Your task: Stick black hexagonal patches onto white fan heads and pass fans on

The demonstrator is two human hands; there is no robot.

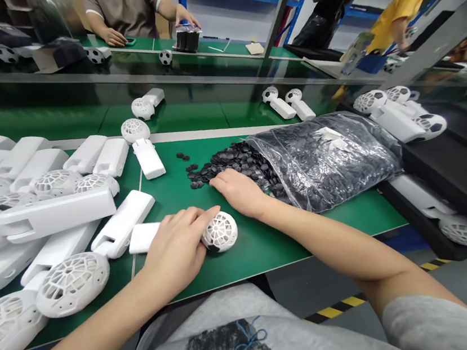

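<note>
My left hand [177,241] is wrapped round a white handheld fan [220,231] with a round football-patterned grille. The fan lies low over the green table, its handle pointing left and its head towards the right. A dark patch shows on the lower rim of its head. At the left edge of a heap of small black plastic pieces [236,160], my right hand [235,190] has its fingers drawn together. Its fingertips are among the loose pieces, and what they pinch is hidden. The heap spills from a clear plastic bag [333,157] full of the same pieces.
Many white fans [59,213] are piled at the left. More fans [282,103] lie on the green conveyor beyond. A black tray [454,170] holding fans stands at the right. Across the line a person [128,12] handles a dark box [187,37]; other people stand further right.
</note>
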